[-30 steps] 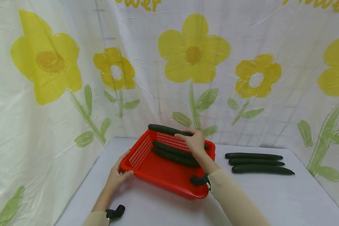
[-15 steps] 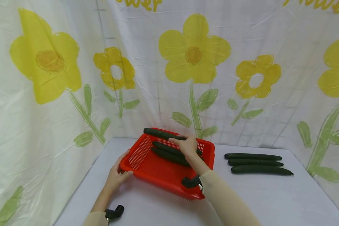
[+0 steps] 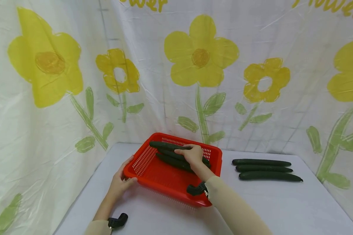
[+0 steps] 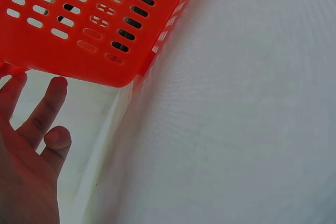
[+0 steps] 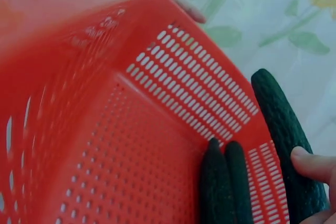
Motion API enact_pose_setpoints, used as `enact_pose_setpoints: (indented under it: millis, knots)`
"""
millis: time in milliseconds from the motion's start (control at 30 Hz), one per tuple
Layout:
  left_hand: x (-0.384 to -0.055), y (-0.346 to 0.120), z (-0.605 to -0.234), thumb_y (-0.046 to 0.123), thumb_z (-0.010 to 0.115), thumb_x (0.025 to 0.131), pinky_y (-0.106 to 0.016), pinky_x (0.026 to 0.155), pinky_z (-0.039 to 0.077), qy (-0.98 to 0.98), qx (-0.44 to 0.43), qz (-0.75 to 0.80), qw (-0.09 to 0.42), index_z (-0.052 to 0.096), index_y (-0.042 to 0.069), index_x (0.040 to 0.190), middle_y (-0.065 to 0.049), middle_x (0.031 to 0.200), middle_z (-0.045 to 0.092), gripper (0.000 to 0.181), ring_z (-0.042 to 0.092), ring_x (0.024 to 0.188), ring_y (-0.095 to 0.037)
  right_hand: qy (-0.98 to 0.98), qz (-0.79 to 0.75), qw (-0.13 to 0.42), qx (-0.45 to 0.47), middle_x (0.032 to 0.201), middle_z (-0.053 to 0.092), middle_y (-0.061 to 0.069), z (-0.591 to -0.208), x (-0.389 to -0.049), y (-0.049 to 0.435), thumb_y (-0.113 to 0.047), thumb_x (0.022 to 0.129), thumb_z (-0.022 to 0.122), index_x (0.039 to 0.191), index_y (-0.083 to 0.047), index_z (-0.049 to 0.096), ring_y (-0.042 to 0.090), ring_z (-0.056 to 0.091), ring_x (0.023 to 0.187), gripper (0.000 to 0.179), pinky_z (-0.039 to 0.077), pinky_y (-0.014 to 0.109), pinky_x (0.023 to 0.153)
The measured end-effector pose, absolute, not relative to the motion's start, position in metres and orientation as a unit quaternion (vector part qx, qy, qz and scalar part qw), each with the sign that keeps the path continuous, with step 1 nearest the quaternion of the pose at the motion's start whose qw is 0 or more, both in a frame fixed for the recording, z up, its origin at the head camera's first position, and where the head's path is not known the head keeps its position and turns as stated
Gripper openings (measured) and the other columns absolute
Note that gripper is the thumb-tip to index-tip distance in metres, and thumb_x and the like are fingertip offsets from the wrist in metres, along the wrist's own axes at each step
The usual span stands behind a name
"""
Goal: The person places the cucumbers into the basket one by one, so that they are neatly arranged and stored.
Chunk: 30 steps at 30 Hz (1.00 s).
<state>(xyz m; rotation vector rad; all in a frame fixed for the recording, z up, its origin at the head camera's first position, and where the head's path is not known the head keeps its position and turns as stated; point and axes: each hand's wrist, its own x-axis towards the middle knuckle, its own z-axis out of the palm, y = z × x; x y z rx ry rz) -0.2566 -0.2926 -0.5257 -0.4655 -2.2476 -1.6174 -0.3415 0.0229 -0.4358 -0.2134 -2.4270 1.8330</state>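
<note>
A red perforated plastic basket point(image 3: 161, 178) is tilted up on the table, my left hand point(image 3: 119, 182) gripping its near left corner with the thumb over the rim. From the left wrist view, fingers point(image 4: 47, 106) of that hand reach up to the rim. My right hand point(image 3: 194, 155) holds a dark green cucumber point(image 3: 161, 145) inside the basket's far side, thumb on the near face. Below it, two more cucumbers lie side by side along the far wall; one is this cucumber point(image 5: 214, 187), beside another cucumber point(image 5: 239, 174).
To the basket's right, three cucumbers point(image 3: 269, 176) lie in parallel on the white table point(image 3: 267, 209). Behind the table hangs a white curtain point(image 3: 153, 107) printed with yellow flowers. Each wrist wears a black camera mount point(image 3: 117, 221).
My right hand has lowered the cucumber from above the basket's far rim into the basket, shifting slightly left. The left hand keeps its grip on the corner.
</note>
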Motion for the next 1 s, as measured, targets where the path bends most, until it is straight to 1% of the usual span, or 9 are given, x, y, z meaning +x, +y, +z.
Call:
enact_pose_setpoints:
  millis: [233,433,467,533,600,667,733,900,1000]
  knots:
    - [-0.2609,-0.295,-0.526,0.008,0.08,0.09,-0.016,0.096,0.051,-0.787,-0.168,-0.57,0.167,0.04,0.02,0.165,-0.013,0.169,0.039,0.085,0.061,0.126,-0.01,-0.804,0.587,0.043,-0.081,0.113,0.075,0.008,-0.4375,-0.3425,0.0215,-0.027,0.075,0.098,0.105,-0.011,0.084,0.032,0.064,0.11,0.037,0.056,0.049,0.094]
    - [-0.2608,-0.2959,-0.5286,0.007,0.079,0.091,-0.017,0.095,0.052,-0.791,-0.166,-0.565,0.166,0.039,0.02,0.165,-0.012,0.169,0.04,0.086,0.061,0.123,-0.006,-0.813,0.573,0.024,-0.098,0.113,0.072,0.01,-0.4412,-0.3404,0.0186,-0.025,0.072,0.1,0.102,-0.009,0.082,0.032,0.062,0.108,0.038,0.057,0.046,0.089]
    - [-0.2603,-0.2955,-0.5289,0.007,0.079,0.091,-0.017,0.095,0.052,-0.791,-0.166,-0.565,0.166,0.039,0.02,0.165,-0.013,0.169,0.04,0.086,0.06,0.123,-0.005,-0.813,0.573,0.02,-0.105,0.114,0.072,0.01,-0.4424,-0.3401,0.0186,-0.025,0.072,0.1,0.103,-0.009,0.082,0.03,0.062,0.106,0.039,0.057,0.044,0.087]
    - [-0.2596,-0.2946,-0.5288,0.008,0.08,0.091,-0.017,0.095,0.052,-0.792,-0.166,-0.563,0.165,0.039,0.02,0.165,-0.013,0.169,0.04,0.086,0.06,0.123,-0.004,-0.807,0.577,0.005,-0.125,0.113,0.071,0.009,-0.4441,-0.3399,0.0187,-0.026,0.072,0.1,0.103,-0.01,0.082,0.028,0.061,0.097,0.039,0.055,0.04,0.077]
    - [-0.2589,-0.2939,-0.5282,0.009,0.08,0.091,-0.017,0.095,0.052,-0.793,-0.165,-0.563,0.164,0.039,0.021,0.165,-0.013,0.169,0.04,0.086,0.06,0.124,-0.003,-0.801,0.582,-0.012,-0.143,0.11,0.071,0.009,-0.4453,-0.3401,0.0192,-0.026,0.073,0.1,0.103,-0.011,0.082,0.025,0.057,0.083,0.038,0.049,0.036,0.066]
    - [-0.2584,-0.2933,-0.5275,0.009,0.08,0.091,-0.016,0.096,0.052,-0.794,-0.164,-0.562,0.164,0.039,0.021,0.165,-0.013,0.169,0.04,0.086,0.059,0.125,-0.003,-0.795,0.586,-0.026,-0.155,0.105,0.07,0.009,-0.4458,-0.3402,0.0197,-0.026,0.074,0.099,0.102,-0.012,0.081,0.024,0.051,0.072,0.036,0.041,0.035,0.058]
    - [-0.258,-0.2929,-0.5269,0.01,0.08,0.091,-0.016,0.097,0.051,-0.794,-0.163,-0.562,0.164,0.039,0.021,0.165,-0.013,0.169,0.04,0.086,0.059,0.127,-0.003,-0.791,0.589,-0.036,-0.161,0.098,0.067,0.007,-0.446,-0.34,0.0201,-0.025,0.074,0.099,0.1,-0.012,0.081,0.023,0.044,0.064,0.034,0.036,0.034,0.054]
    - [-0.2573,-0.2925,-0.5266,0.011,0.08,0.091,-0.015,0.098,0.05,-0.795,-0.161,-0.561,0.164,0.04,0.021,0.165,-0.013,0.169,0.04,0.085,0.058,0.13,-0.004,-0.787,0.591,-0.042,-0.17,0.068,0.052,0.0,-0.4454,-0.3407,0.0198,-0.023,0.076,0.098,0.089,-0.011,0.083,0.018,0.037,0.054,0.023,0.032,0.032,0.05]
    - [-0.257,-0.2926,-0.528,0.012,0.08,0.091,-0.015,0.099,0.049,-0.797,-0.16,-0.56,0.164,0.04,0.021,0.165,-0.013,0.168,0.041,0.085,0.057,0.13,-0.002,-0.788,0.59,-0.04,-0.17,0.061,0.046,-0.001,-0.4441,-0.3413,0.0188,-0.024,0.078,0.097,0.091,-0.011,0.084,0.016,0.033,0.049,0.023,0.03,0.03,0.046]
